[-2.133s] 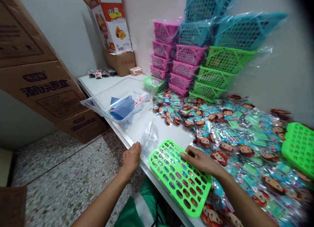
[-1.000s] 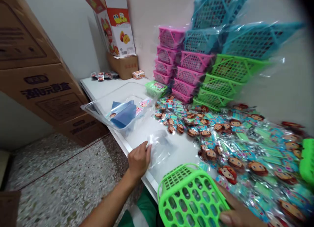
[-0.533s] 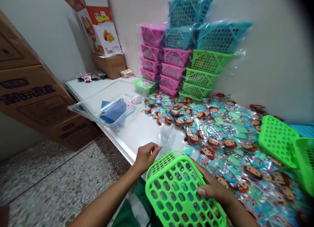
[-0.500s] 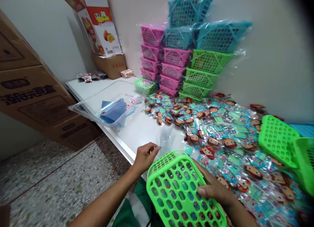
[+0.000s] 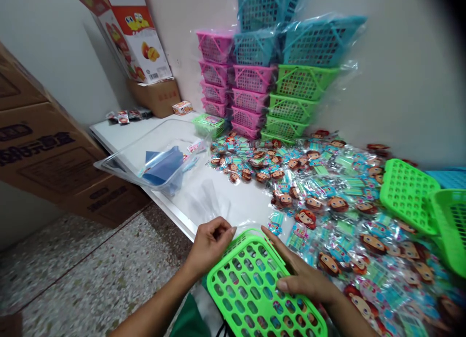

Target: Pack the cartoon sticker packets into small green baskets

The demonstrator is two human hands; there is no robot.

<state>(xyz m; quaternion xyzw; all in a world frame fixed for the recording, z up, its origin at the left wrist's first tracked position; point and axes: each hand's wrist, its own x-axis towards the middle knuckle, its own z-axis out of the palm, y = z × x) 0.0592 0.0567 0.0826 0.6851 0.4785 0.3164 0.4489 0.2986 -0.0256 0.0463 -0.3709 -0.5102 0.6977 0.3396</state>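
A bright green plastic basket (image 5: 255, 293) lies bottom-up at the table's near edge, over my lap. My right hand (image 5: 304, 281) lies across its perforated bottom, fingers spread and thumb pressed on, holding it. My left hand (image 5: 210, 242) is at the basket's far left corner, its fingers pinched on the near edge of a clear plastic bag (image 5: 204, 201) that lies loosely on the white table (image 5: 247, 206). Several wrapped packets with cartoon faces (image 5: 327, 201) cover the table to the right of both hands.
Pink, blue and green baskets in plastic wrap (image 5: 269, 79) are stacked against the wall. A clear tub with blue sheets (image 5: 153, 162) sits at the left table edge. Two more green baskets (image 5: 411, 193) lie at the right. Cardboard boxes (image 5: 47, 152) stand on the floor at the left.
The green basket came off the table, was turned and pulled toward my lap by my right hand. My left hand drew the clear bag nearer, up to the basket's corner.
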